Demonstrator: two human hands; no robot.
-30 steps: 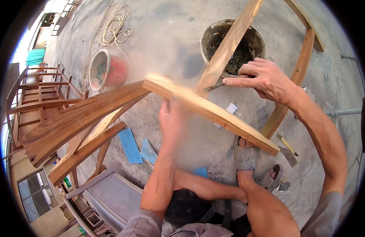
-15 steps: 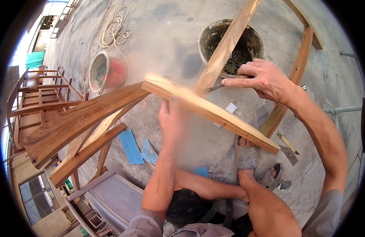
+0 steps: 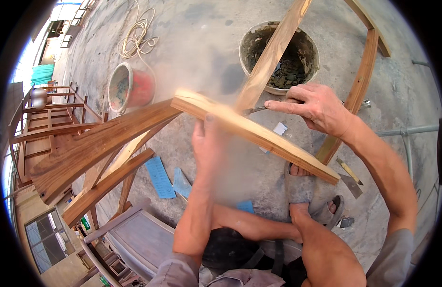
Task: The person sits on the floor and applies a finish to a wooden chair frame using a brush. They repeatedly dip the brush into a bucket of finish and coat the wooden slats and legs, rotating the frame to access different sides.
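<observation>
A wooden frame crosses in front of me, with a pale curved rail (image 3: 273, 137) nearest. My left hand (image 3: 207, 143) is closed around the underside of that rail, thumb against its side; the area is partly blurred. From above on the right, my right hand (image 3: 316, 109) grips a slim metal-bladed tool (image 3: 256, 109), its index finger stretched along it. The blade's tip meets the joint where a long straight bar (image 3: 273, 52) runs into the rail. Past the hand, the tool's metal end shows; its exact kind is unclear.
A bucket of dark muck (image 3: 304, 50) stands beneath the bar. Farther left are a red bucket (image 3: 142, 85) and a coiled hose (image 3: 137, 36). A putty knife (image 3: 350, 185) and a yellow-handled knife (image 3: 349, 171) lie near my sandalled foot (image 3: 298, 179). Blue sheets (image 3: 159, 177) lie left.
My right hand has shifted slightly down and left, bringing the tool's tip closer along the joint. The left hand and the frame stay in place.
</observation>
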